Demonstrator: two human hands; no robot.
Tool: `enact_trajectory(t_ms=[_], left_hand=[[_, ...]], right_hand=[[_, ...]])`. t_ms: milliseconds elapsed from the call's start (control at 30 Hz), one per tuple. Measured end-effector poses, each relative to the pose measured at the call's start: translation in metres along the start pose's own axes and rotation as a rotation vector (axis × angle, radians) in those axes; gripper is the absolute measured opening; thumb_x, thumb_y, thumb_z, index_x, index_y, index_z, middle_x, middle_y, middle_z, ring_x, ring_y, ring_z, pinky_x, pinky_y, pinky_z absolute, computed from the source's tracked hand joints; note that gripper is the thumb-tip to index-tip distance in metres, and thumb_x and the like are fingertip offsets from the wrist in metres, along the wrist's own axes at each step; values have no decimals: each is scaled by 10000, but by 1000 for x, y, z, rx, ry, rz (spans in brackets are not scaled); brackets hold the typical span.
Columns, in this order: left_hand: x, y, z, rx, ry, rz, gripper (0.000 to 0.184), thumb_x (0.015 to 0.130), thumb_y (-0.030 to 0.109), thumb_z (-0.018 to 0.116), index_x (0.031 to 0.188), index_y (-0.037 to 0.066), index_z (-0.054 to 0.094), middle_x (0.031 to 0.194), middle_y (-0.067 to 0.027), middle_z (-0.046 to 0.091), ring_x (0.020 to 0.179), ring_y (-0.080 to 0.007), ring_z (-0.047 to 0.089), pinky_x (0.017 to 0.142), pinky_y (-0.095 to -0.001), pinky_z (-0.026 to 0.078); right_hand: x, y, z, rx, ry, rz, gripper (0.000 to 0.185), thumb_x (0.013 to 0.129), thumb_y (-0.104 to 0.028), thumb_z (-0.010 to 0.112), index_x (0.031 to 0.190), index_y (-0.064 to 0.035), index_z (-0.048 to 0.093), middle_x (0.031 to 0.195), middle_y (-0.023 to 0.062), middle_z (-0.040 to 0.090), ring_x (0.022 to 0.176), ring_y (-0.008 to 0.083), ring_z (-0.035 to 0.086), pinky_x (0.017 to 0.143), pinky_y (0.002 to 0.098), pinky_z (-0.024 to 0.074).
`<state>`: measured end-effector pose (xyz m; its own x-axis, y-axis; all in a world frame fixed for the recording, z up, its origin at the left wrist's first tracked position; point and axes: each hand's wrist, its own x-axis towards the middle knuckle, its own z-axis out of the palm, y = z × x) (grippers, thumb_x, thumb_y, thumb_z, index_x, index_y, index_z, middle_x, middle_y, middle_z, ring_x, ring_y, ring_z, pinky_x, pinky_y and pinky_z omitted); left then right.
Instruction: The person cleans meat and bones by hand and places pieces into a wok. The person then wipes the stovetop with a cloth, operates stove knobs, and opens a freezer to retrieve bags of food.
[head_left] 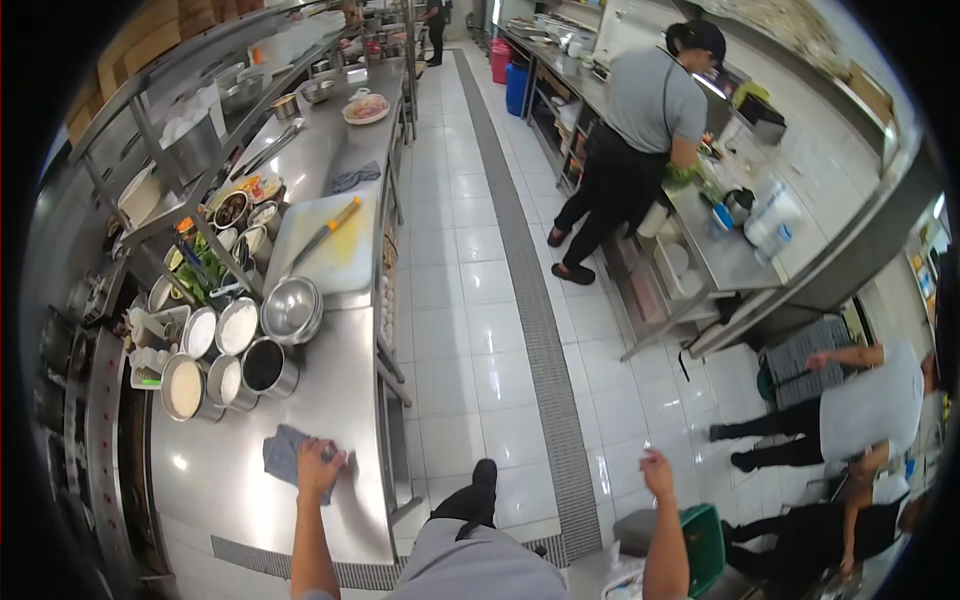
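On the steel counter [230,470] at the lower left, my left hand [320,466] rests on a grey-blue cloth [284,452], its fingers bent over the cloth's right side. My right hand [656,472] is raised in the air right of the floor drain, with its fingers apart and nothing in them. Beyond the cloth stand steel containers of white powder [184,388] and a dark one [264,366]. Stacked steel bowls [292,308] sit beside a white cutting board [325,245], where a knife with a yellow handle [344,214] lies.
A person in a grey shirt [640,100] stands at the right counter [720,240]. Two more people [870,400] are at the lower right. A green bin [704,550] is near my right arm. A drain channel [530,320] runs along the tiled floor.
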<state>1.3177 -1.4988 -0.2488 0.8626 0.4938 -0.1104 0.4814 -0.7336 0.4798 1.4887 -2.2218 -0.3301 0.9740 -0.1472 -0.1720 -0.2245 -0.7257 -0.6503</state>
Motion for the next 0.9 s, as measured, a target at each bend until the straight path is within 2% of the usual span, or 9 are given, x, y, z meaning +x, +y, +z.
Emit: enact_trajectory(t_ms=[133, 167, 200, 267, 333, 400, 700, 800, 900], left_hand=[[31, 62, 24, 90, 325, -243, 573, 749, 318, 719, 1209, 14, 566, 1271, -258, 503, 1225, -407, 446, 1028, -467, 348], [53, 83, 24, 33, 474, -120, 568, 771, 287, 706, 1242, 20, 533, 1295, -248, 483, 1230, -403, 443, 1034, -463, 343], [73, 106, 23, -15, 620, 4, 567, 794, 256, 692, 1275, 26, 500, 1319, -239, 463, 1234, -399, 439, 1040, -460, 337], [118, 166, 20, -257, 557, 144, 507, 823, 171, 661, 1276, 22, 486, 1314, -223, 471, 1233, -399, 440, 1047, -447, 340], [160, 238, 15, -427, 464, 234, 470, 837, 147, 648, 1261, 12, 495, 1302, -215, 484, 1229, -387, 447, 1051, -424, 346], [195, 293, 22, -415, 340, 268, 450, 839, 139, 646, 1251, 24, 506, 1297, -203, 492, 1219, -366, 465, 1042, -409, 363], [333, 376, 104, -373, -177, 527, 397, 864, 209, 634, 1228, 81, 543, 1320, -151, 483, 1153, -356, 523, 956, -418, 441], [374, 371, 91, -383, -266, 402, 379, 873, 217, 634, 1213, 71, 553, 1320, -141, 485, 1118, -342, 553, 923, -411, 466], [404, 340, 79, -337, -231, 264, 384, 864, 213, 644, 1210, 69, 558, 1298, -148, 503, 1101, -336, 567, 901, -407, 479]], right_hand=[[-10, 26, 53, 1, -332, 81, 407, 801, -166, 668, 1174, -15, 607, 792, 112, 693, 725, 163, 655, 673, 301, 524], [-22, 24, 59, -5, -399, 248, 410, 795, -177, 655, 1176, -33, 613, 804, 100, 700, 727, 203, 666, 682, 335, 533], [-30, 100, 87, -286, -431, 97, 438, 812, -350, 650, 1141, -62, 640, 832, 138, 702, 783, 287, 678, 748, 368, 534], [-57, 198, 109, -722, -857, -468, 343, 849, -378, 564, 997, -87, 669, 969, 105, 683, 924, 261, 652, 730, 409, 532], [-62, 163, 101, -487, -935, 172, 314, 830, -357, 576, 965, -89, 669, 940, 101, 681, 890, 254, 650, 709, 405, 529], [-36, 133, 104, -367, -898, 451, 285, 811, -336, 588, 932, -91, 669, 910, 96, 678, 857, 248, 648, 687, 401, 527], [228, 47, 136, -315, -881, 421, 155, 725, -241, 644, 788, -101, 670, 777, 77, 666, 707, 219, 639, 591, 382, 515], [355, 30, 145, -273, -792, 277, 114, 697, -209, 662, 740, -104, 670, 733, 70, 662, 657, 209, 636, 559, 376, 510], [526, -30, 171, -596, -674, -413, 76, 657, -187, 663, 699, -125, 675, 733, 62, 666, 641, 204, 640, 554, 363, 511]])
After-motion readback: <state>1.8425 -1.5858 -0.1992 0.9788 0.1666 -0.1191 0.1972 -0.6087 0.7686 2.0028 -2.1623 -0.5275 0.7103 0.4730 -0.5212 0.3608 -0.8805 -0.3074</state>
